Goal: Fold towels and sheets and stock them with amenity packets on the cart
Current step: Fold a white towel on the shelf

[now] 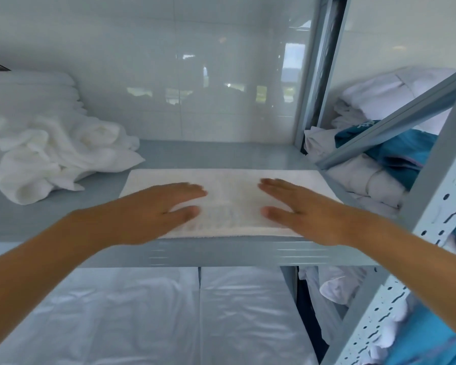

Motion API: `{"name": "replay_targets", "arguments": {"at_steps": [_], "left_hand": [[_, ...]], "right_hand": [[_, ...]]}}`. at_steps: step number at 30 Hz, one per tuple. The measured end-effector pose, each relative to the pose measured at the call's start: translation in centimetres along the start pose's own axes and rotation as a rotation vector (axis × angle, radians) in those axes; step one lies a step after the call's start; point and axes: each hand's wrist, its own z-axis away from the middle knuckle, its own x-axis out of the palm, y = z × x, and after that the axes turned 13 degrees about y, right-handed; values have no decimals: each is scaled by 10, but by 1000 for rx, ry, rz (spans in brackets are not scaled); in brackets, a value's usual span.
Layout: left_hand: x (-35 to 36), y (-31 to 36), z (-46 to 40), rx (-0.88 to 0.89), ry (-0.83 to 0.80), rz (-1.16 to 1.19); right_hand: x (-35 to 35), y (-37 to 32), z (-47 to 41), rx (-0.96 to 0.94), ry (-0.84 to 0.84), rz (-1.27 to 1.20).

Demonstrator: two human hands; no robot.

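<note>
left hand (153,209) and right hand (303,209) flat, fingers straight, on folded towel (232,204) | towel at shelf (63,222) front edge, right of centre | crumpled towels (58,154) back left

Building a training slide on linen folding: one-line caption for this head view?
Left hand and right hand flat on a folded white terry towel on a grey metal shelf.

— What is worn on the arms?
— Nothing that shows: both forearms are bare to the frame's edge.
— And the left hand (153,209) and right hand (303,209)?
— Bare too; no ring, watch or glove visible
</note>
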Motion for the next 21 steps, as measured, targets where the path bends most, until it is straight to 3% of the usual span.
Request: {"name": "replay_targets", "arguments": {"at_steps": [4, 11, 16, 21], "left_hand": [[24, 15, -61, -8, -179, -136], [20, -65, -57, -110, -215, -119], [28, -36, -50, -219, -208, -225], [23, 25, -13, -272, -252, -457]], "right_hand": [[49, -28, -51, 40, -40, 94], [43, 30, -62, -12, -129, 91], [30, 37, -72, -38, -172, 95], [-4, 32, -95, 159, -302, 327]]}}
